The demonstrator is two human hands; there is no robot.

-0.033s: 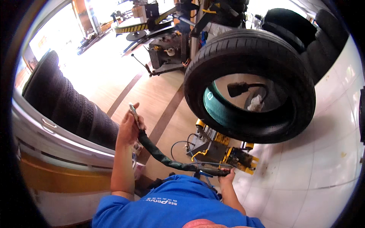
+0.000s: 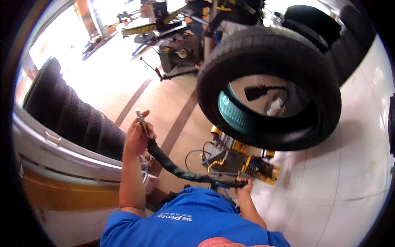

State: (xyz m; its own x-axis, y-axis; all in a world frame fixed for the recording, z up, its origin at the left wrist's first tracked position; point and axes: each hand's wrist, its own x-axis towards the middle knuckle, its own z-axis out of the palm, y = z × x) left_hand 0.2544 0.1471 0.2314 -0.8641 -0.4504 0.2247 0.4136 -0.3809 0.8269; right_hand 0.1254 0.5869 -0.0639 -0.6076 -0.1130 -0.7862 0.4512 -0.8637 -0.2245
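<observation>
My left hand (image 2: 139, 138) is raised at the left, fingers closed around the metal end piece (image 2: 141, 120) of a black-wrapped hose (image 2: 168, 166), whose tip points up and away. The hose sags across in front of my body to my right hand (image 2: 246, 188), which is closed on its thicker dark end (image 2: 231, 183). Beyond and to the right of my hands, a large black tyre (image 2: 269, 51) stands tilted with its opening towards me. A teal patch (image 2: 233, 110) shows on its inner wall. Neither hand touches the tyre.
Through the tyre's opening, a dark lamp-like head (image 2: 256, 92) on a bent arm is visible. Beneath the tyre stands a yellow and black machine (image 2: 259, 169) with thin hoses. A row of tyres (image 2: 78, 111) lies at the left; others (image 2: 312, 24) are behind. Workshop machinery (image 2: 181, 53) stands farther back.
The view has shifted slightly, with the tyre and machine a little higher in the picture. Both hands keep their hold on the hose.
</observation>
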